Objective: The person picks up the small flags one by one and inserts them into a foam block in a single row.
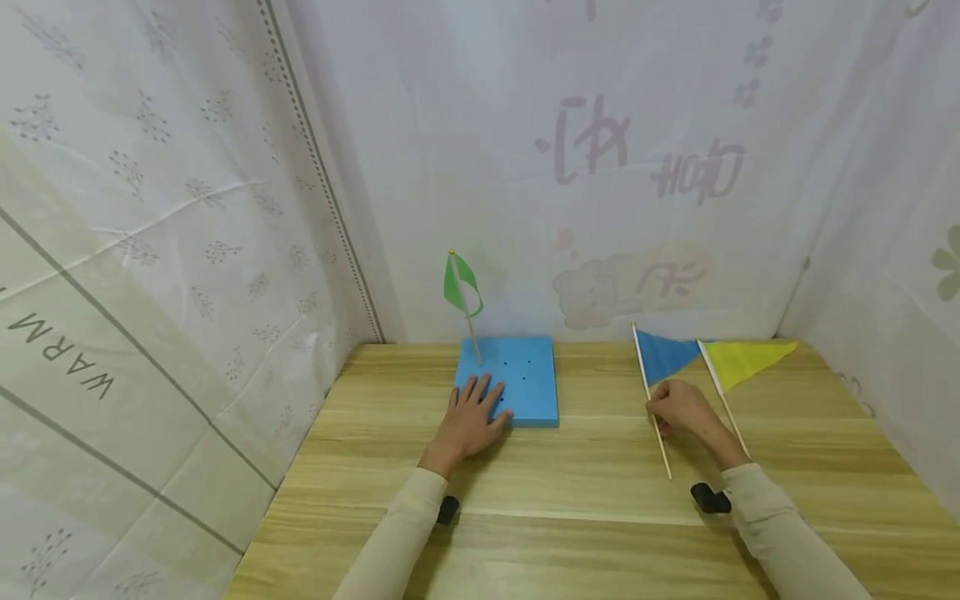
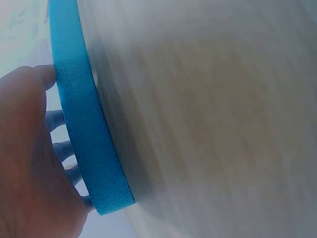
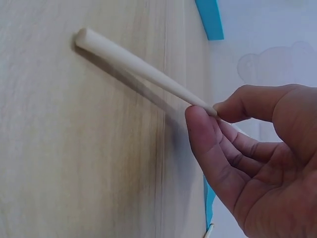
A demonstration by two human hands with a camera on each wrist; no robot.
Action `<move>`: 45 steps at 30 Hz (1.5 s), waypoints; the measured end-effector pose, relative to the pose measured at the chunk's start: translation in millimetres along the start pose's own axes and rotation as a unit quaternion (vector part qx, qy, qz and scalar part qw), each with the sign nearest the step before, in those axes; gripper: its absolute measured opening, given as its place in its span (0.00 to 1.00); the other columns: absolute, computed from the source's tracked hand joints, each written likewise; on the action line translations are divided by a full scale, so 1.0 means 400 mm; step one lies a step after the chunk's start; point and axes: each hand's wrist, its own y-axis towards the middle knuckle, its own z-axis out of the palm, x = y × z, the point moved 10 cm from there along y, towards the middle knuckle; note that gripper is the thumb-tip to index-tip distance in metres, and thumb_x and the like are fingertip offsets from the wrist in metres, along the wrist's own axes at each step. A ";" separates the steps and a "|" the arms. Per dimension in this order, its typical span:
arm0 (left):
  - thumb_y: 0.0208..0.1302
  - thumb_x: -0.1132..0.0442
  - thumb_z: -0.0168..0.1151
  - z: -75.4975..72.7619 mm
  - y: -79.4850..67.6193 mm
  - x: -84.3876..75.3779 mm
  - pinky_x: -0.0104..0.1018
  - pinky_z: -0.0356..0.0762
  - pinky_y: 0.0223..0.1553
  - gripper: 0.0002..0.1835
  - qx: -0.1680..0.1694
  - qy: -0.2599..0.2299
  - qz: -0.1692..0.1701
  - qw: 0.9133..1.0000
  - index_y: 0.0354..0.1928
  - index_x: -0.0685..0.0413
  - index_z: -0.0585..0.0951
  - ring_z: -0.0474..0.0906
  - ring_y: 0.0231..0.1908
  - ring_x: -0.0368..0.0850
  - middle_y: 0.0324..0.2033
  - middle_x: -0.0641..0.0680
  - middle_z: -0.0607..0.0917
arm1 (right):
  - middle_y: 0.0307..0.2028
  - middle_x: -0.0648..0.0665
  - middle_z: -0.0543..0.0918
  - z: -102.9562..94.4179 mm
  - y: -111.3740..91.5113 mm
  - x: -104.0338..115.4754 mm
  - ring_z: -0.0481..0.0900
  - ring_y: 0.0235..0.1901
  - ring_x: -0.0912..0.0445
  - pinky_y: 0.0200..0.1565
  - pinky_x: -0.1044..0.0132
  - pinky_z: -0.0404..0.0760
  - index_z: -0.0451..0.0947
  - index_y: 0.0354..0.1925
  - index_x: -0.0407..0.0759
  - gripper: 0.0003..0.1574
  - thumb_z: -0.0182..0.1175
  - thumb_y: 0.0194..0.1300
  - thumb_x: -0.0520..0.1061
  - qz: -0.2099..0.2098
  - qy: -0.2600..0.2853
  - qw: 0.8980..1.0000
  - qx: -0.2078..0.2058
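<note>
My left hand (image 1: 468,419) rests with spread fingers on the near left part of a blue foam block (image 1: 538,400), which has several small holes in its top. A green flag (image 1: 456,287) stands in the block's far left area, its stick leaning a little. My right hand (image 1: 681,410) pinches the wooden stick (image 3: 133,64) of a blue flag (image 1: 660,357) between thumb and fingers. In the right wrist view the stick's lower end is close over the table, with its shadow beside it. A yellow flag (image 1: 746,360) lies just right of the blue one, partly hidden by my right forearm.
The wooden table (image 1: 600,550) ends at a printed curtain (image 1: 480,150) behind and at both sides. A black object (image 1: 709,498) shows by my right sleeve, and another black piece (image 1: 447,510) by my left sleeve.
</note>
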 end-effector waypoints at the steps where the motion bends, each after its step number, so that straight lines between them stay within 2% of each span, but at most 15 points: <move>1: 0.84 0.39 0.49 -0.001 0.001 0.001 0.71 0.50 0.81 0.36 0.000 0.001 0.000 1.000 0.84 0.46 0.63 0.51 0.84 0.65 0.84 0.60 0.57 | 0.20 0.42 0.85 -0.002 0.001 0.005 0.84 0.18 0.53 0.25 0.63 0.83 0.80 0.31 0.33 0.09 0.61 0.68 0.38 -0.005 -0.005 1.000 -0.004; 10: 0.84 0.39 0.49 0.003 0.000 0.005 0.71 0.48 0.81 0.36 0.006 -0.003 -0.002 1.000 0.85 0.46 0.62 0.49 0.84 0.65 0.85 0.60 0.56 | 0.24 0.42 0.88 -0.004 0.005 0.008 0.87 0.21 0.55 0.27 0.63 0.86 0.82 0.36 0.31 0.10 0.62 0.69 0.40 0.005 0.005 1.000 -0.008; 16: 0.84 0.38 0.47 0.018 0.012 0.006 0.71 0.47 0.82 0.37 0.009 0.005 0.005 1.000 0.86 0.45 0.59 0.47 0.85 0.65 0.85 0.60 0.54 | 0.29 0.37 0.88 -0.017 -0.001 0.012 0.89 0.24 0.52 0.30 0.59 0.90 0.80 0.41 0.27 0.12 0.60 0.73 0.39 0.005 0.032 0.999 -0.012; 22: 0.84 0.39 0.48 0.012 0.014 0.003 0.71 0.47 0.81 0.36 0.000 0.006 0.008 1.000 0.85 0.45 0.61 0.49 0.84 0.65 0.85 0.60 0.55 | 0.26 0.39 0.87 -0.024 -0.001 0.032 0.89 0.24 0.52 0.31 0.56 0.92 0.79 0.40 0.27 0.11 0.58 0.73 0.38 -0.005 0.059 0.998 -0.015; 26: 0.83 0.40 0.50 0.001 0.011 0.000 0.71 0.49 0.81 0.36 -0.005 0.003 0.007 1.000 0.84 0.47 0.63 0.51 0.84 0.65 0.84 0.60 0.57 | 0.24 0.40 0.87 -0.029 0.003 0.048 0.90 0.23 0.52 0.32 0.54 0.92 0.79 0.39 0.27 0.11 0.58 0.73 0.37 -0.011 0.062 0.998 -0.019; 31: 0.83 0.39 0.50 -0.005 0.006 0.000 0.71 0.50 0.81 0.36 -0.005 0.003 0.003 1.000 0.84 0.47 0.64 0.51 0.84 0.65 0.84 0.60 0.58 | 0.28 0.35 0.89 -0.038 0.008 0.066 0.90 0.24 0.51 0.33 0.52 0.92 0.78 0.42 0.26 0.12 0.59 0.75 0.38 -0.019 0.054 0.998 -0.016; 35: 0.83 0.39 0.50 -0.006 0.004 0.000 0.72 0.50 0.80 0.36 -0.006 -0.001 0.001 1.000 0.84 0.47 0.64 0.51 0.84 0.66 0.84 0.60 0.58 | 0.29 0.36 0.88 -0.041 0.011 0.073 0.90 0.25 0.51 0.34 0.52 0.93 0.77 0.43 0.27 0.12 0.58 0.76 0.38 -0.020 0.051 0.998 -0.014; 42: 0.84 0.35 0.45 0.026 0.012 0.019 0.71 0.46 0.81 0.38 -0.007 -0.004 0.004 1.000 0.85 0.44 0.60 0.47 0.85 0.64 0.85 0.59 0.54 | 0.32 0.35 0.87 -0.047 0.011 0.083 0.91 0.27 0.47 0.35 0.51 0.93 0.76 0.42 0.29 0.10 0.58 0.76 0.39 -0.025 0.051 0.998 -0.021; 45: 0.84 0.36 0.46 0.023 0.008 0.015 0.72 0.47 0.81 0.38 -0.006 -0.004 0.006 1.000 0.85 0.46 0.61 0.48 0.84 0.66 0.85 0.60 0.55 | 0.32 0.34 0.87 -0.049 0.014 0.084 0.92 0.29 0.45 0.36 0.50 0.93 0.76 0.43 0.28 0.10 0.58 0.75 0.38 -0.028 0.052 0.998 -0.025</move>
